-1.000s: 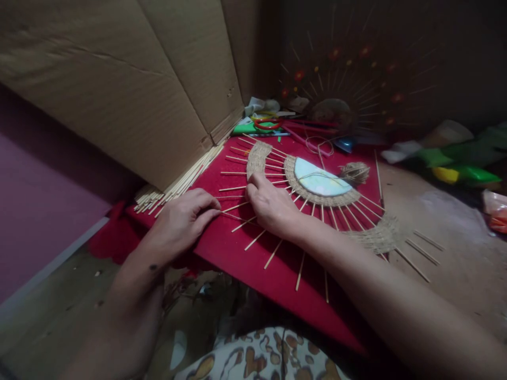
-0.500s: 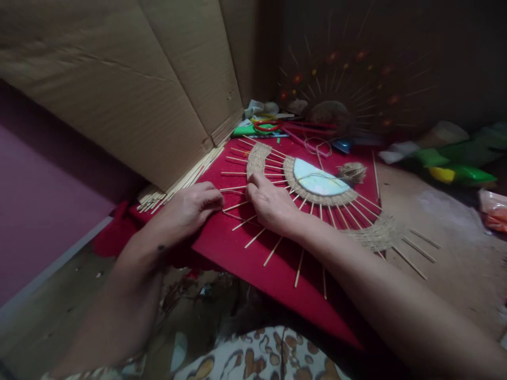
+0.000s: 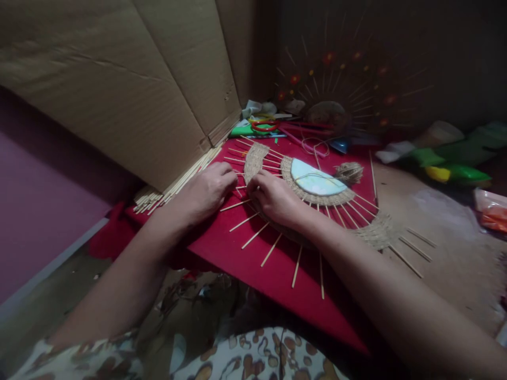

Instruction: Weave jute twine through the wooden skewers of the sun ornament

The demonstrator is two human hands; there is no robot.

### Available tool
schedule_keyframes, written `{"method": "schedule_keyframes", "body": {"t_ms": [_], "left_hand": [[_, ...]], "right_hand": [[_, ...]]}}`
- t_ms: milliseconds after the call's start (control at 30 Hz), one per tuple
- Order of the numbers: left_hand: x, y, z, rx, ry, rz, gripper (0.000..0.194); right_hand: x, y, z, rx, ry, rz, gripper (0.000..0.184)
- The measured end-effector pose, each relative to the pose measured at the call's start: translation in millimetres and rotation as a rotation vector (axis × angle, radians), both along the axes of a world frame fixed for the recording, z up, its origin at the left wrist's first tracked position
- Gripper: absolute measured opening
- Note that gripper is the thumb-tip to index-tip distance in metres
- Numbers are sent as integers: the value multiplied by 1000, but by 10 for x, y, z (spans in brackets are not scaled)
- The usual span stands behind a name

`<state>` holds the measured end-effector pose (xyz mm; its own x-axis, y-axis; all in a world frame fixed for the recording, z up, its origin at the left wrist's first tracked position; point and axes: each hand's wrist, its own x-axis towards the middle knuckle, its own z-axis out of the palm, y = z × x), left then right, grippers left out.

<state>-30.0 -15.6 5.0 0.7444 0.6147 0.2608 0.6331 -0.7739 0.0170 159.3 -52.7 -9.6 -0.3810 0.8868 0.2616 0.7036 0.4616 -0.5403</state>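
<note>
A half-round woven piece lies on a red-covered board (image 3: 222,248). At its middle is a pale blue half disc (image 3: 315,177), edged by an inner woven twine band (image 3: 335,199). Thin sticks (image 3: 253,236) fan outward from it, crossed by an outer woven twine band (image 3: 255,158). My left hand (image 3: 212,187) is closed at the stick tips on the left, pinching a thin strand of twine that is mostly hidden. My right hand (image 3: 277,200) is closed over the outer band, its fingertips pinching the weave between sticks. A twine ball (image 3: 349,172) rests beside the half disc.
A large cardboard sheet (image 3: 119,79) leans at the left over a bundle of loose sticks (image 3: 174,186). Red-handled scissors (image 3: 264,126) and plastic scraps lie at the back. A flower-decorated stick fan (image 3: 328,105) stands behind. Coloured packets (image 3: 459,171) sit at the right.
My left hand has moved right and slightly up, closer to my right hand. The right hand's fingers have shifted slightly at the outer band. The view has moved slightly.
</note>
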Motion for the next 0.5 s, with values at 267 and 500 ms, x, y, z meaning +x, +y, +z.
{"method": "schedule_keyframes", "body": {"t_ms": [267, 500], "left_hand": [[234, 288, 2, 40, 17, -162, 24], [206, 309, -264, -27, -79, -42, 14]], "right_hand": [[132, 82, -92, -263, 566, -136, 18], [89, 64, -101, -193, 521, -168, 20]]}}
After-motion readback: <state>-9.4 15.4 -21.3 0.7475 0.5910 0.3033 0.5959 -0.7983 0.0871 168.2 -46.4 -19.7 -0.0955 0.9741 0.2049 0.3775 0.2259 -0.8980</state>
